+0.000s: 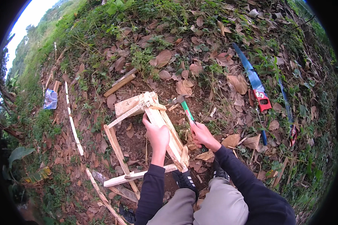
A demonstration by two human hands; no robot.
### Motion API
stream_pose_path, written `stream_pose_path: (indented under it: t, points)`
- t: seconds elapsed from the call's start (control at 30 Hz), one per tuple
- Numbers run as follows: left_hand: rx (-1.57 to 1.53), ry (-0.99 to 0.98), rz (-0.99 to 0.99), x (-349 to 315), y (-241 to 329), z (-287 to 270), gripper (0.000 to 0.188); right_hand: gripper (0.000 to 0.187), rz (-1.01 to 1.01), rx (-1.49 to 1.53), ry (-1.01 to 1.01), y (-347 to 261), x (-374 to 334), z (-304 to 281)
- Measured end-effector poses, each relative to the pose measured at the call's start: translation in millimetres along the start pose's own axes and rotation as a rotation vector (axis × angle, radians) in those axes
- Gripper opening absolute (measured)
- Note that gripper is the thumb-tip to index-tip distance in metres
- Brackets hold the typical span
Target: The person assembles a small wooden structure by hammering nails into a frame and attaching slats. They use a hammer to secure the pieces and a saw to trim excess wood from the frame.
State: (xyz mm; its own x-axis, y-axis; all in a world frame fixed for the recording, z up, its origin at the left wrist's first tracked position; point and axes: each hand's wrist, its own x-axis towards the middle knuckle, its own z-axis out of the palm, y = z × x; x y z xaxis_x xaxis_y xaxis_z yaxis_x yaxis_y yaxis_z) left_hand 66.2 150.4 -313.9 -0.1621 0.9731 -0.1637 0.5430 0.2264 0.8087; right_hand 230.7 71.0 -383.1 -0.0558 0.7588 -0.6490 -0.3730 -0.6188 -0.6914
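One blue packet (50,99) lay toward nine o'clock, a pale strip (70,115) near it. From the centre out to eight o'clock stood a wooden frame (172,138), the left hand (157,135) curled round its right side, fingers mostly hidden. Next came a green hammer (187,111), head toward eleven o'clock, the right hand (202,135) wrapped tightly round its handle. A blue saw (251,74) lay at two o'clock.
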Motion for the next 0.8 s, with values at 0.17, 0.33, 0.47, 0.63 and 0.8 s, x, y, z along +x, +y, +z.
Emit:
stream_pose_path:
  t: [0.17, 0.33, 0.47, 0.63, 0.8]
  points:
    - [-0.031, 0.04, 0.088, 7, -27, -2, 0.071, 0.043, -0.113, 0.077, 0.006, -44, -4, 15]
    - [-0.073, -0.022, -0.042, 2, -5, -4, 0.072, 0.042, -0.33, 0.311, 0.049, -50, -5, 32]
    - [-0.075, -0.036, -0.077, 1, 4, -6, 0.073, 0.042, -0.071, 0.274, -0.052, -36, 7, 33]
    - [-0.087, -0.01, 0.007, 4, -16, -7, 0.073, 0.042, 0.03, 0.389, -0.025, -40, 22, 19]
    - [-0.028, -0.007, 0.013, 4, -15, -4, 0.071, 0.039, -0.222, 0.879, 0.345, -45, 35, 26]
